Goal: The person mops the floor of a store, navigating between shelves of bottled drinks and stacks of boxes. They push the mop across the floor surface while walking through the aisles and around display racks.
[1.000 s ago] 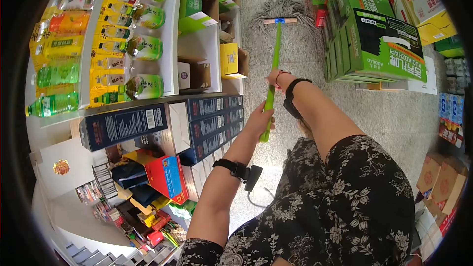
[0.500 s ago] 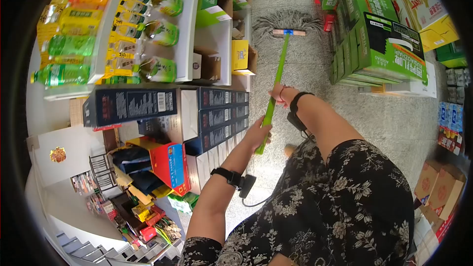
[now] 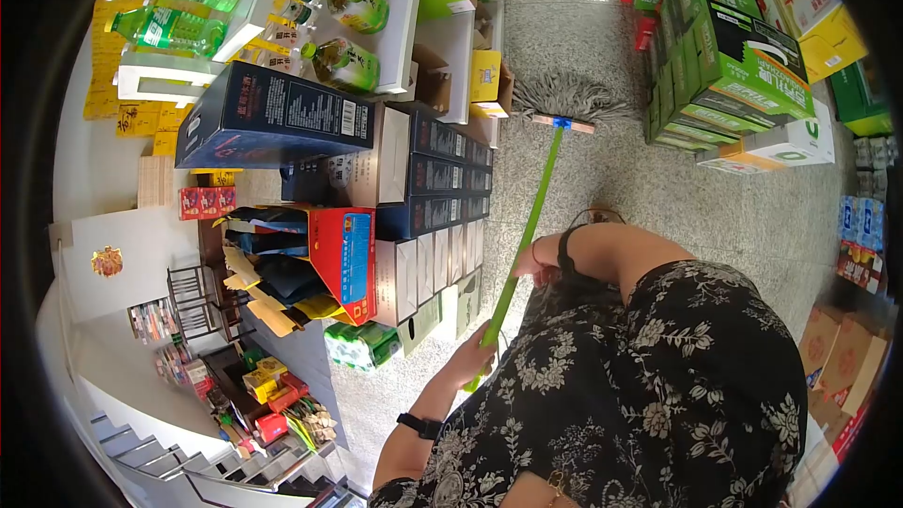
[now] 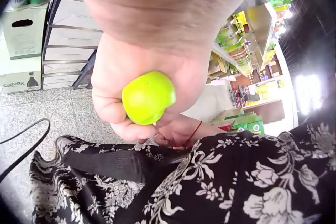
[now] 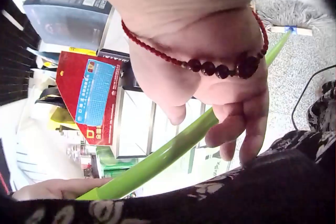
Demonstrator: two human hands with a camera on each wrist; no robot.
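A mop with a long green handle [image 3: 539, 202] slants across the middle of the head view. Its grey string head [image 3: 576, 94], held by a wooden bar with a blue clip, lies spread on the speckled floor. Close to the body, my left hand [image 3: 468, 364] grips the top end of the handle; the rounded green end cap [image 4: 148, 98] pokes out of the fist in the left wrist view. Farther down the shaft, my right hand [image 3: 534, 261] holds the handle with curled fingers [image 5: 254, 124]. A red bead bracelet [image 5: 210, 69] circles the right wrist.
Shelves with green bottles [image 3: 348, 66] and stacked dark blue boxes [image 3: 451, 188] line the left side. Green cartons [image 3: 743, 56] stand along the right. Speckled floor [image 3: 658, 198] runs between them. A red box [image 3: 343, 268] and a staircase lie at lower left.
Both hands have drawn back toward the body, and the mop head has come nearer with them. Shelves and boxes have slid upward in the head view.
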